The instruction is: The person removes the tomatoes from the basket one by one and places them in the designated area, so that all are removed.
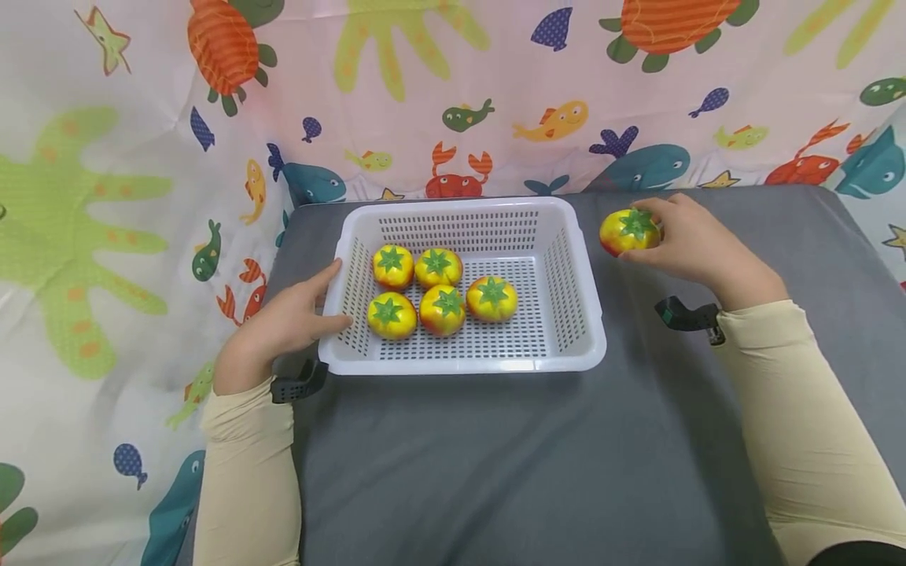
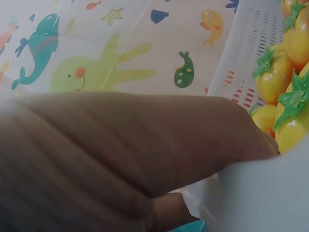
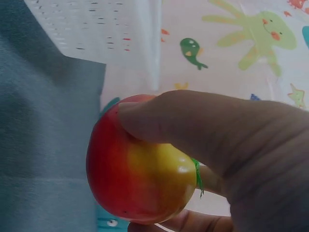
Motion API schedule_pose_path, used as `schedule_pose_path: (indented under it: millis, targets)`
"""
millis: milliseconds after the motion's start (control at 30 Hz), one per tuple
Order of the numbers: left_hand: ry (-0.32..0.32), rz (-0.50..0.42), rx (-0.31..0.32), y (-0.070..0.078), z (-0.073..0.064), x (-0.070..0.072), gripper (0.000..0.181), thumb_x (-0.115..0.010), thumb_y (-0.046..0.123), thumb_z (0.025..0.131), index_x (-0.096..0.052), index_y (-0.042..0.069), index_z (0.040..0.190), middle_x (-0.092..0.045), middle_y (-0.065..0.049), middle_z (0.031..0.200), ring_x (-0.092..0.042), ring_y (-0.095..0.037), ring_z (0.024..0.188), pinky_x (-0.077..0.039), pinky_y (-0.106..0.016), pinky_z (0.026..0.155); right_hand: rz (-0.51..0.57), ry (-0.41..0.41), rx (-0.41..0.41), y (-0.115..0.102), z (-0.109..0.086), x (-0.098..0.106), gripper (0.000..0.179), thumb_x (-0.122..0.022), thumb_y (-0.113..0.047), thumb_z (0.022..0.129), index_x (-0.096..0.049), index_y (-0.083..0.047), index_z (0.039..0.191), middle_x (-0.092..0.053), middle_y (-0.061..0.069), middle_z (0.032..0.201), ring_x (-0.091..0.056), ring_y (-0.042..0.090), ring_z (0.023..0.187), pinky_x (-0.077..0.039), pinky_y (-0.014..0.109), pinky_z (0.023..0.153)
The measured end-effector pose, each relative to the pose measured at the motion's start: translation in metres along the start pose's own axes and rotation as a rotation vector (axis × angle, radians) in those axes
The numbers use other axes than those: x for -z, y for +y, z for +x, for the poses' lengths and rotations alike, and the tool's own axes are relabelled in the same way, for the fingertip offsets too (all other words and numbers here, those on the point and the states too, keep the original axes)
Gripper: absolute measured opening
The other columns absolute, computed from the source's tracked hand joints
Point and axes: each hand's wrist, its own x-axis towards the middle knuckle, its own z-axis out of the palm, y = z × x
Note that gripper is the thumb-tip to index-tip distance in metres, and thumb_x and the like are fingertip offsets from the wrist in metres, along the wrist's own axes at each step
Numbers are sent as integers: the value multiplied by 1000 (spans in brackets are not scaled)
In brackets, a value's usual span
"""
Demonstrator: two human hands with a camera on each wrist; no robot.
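A white plastic basket (image 1: 460, 366) with slotted walls stands on the grey cloth. Inside its left and middle part sit several yellow-and-red persimmons (image 1: 491, 299) with green leafy tops, also in the left wrist view as shiny fruit (image 2: 295, 43). My left hand (image 1: 286, 318) grips the basket's left side, thumb over the rim and fingers outside. To the right of the basket, my right hand (image 1: 697, 244) holds another persimmon (image 1: 626, 231) between thumb and fingers. The right wrist view shows this fruit's red and yellow side (image 3: 140, 169), the thumb pressed on it.
A grey cloth (image 1: 453, 456) covers the table in front of the basket and to its right. Behind and on the left hangs a white curtain (image 1: 410, 110) printed with sea animals. Each wrist carries a small black camera mount (image 1: 686, 314).
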Motion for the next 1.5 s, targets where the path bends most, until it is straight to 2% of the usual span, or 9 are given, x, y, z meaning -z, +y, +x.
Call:
schedule_pose_path:
  millis: [200, 400, 600, 800, 1067, 1500]
  targets:
    - [-1, 3, -7, -1, 1, -3, 100, -75, 25, 97, -8, 25, 171, -62, -21, 134, -72, -32, 100, -64, -42, 85, 16, -33, -18, 8, -2, -16, 82, -82, -37, 89, -47, 3, 152, -49, 31, 127, -46, 46, 112, -51, 64, 91]
    - [8, 8, -3, 0, -1, -1, 100, -75, 25, 97, -7, 24, 171, -64, -21, 132, -72, -32, 98, -64, -40, 83, 24, -37, -14, 15, 3, -25, 81, -82, -35, 89, -47, 3, 152, -49, 31, 127, -46, 46, 111, -50, 64, 91]
    - [8, 4, -8, 4, 0, -1, 101, -76, 26, 97, -7, 25, 171, -63, -22, 135, -73, -32, 100, -64, -43, 86, 24, -47, -21, 28, 7, -32, 80, -82, -31, 89, -47, 6, 150, -49, 33, 125, -46, 46, 109, -48, 62, 90]
    - [10, 4, -2, 5, 2, 0, 101, -75, 27, 97, -7, 25, 171, -62, -21, 135, -72, -32, 100, -64, -42, 85, 34, -44, -28, 33, 11, -37, 79, -82, -30, 88, -47, 5, 150, -48, 33, 125, -46, 47, 109, -48, 63, 92]
    - [8, -3, 8, 2, 0, -2, 101, -76, 26, 96, -8, 26, 171, -62, -21, 137, -73, -32, 100, -64, -42, 84, 52, -82, -33, 41, 9, -55, 80, -82, -30, 89, -45, 5, 151, -48, 33, 128, -46, 46, 112, -47, 64, 97]
    - [20, 4, -1, -2, 0, -2, 101, -76, 27, 96, -8, 28, 170, -62, -20, 137, -73, -31, 100, -64, -41, 83, 45, -89, -48, 34, 8, -53, 85, -84, -30, 87, -42, 3, 154, -47, 33, 131, -45, 47, 116, -46, 68, 101]
